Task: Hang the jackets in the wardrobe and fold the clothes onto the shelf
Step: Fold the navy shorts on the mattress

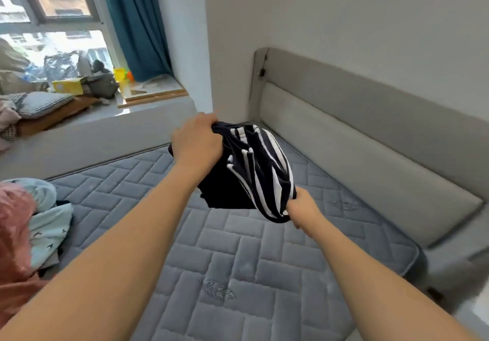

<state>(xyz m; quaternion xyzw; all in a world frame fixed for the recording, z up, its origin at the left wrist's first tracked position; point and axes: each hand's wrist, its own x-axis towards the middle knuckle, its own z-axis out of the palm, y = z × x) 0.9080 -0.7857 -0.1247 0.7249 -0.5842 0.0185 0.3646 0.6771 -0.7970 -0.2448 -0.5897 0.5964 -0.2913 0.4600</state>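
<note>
A dark navy garment with white stripes [254,166] hangs bunched in the air above the grey quilted mattress [238,256]. My left hand [197,139] grips its upper edge in a fist. My right hand [301,207] pinches its lower right edge, lower and nearer to me. The cloth stretches between both hands and its dark part droops below. At the left edge a pile of clothes [29,224] lies on the mattress, with a pink piece and a light blue patterned piece on top. No wardrobe or shelf is in view.
A grey padded headboard [370,139] runs along the right side. A window ledge [148,94] at the back left holds a pillow, a yellow box and toys, beside a teal curtain [135,23]. A white wall corner stands behind the garment.
</note>
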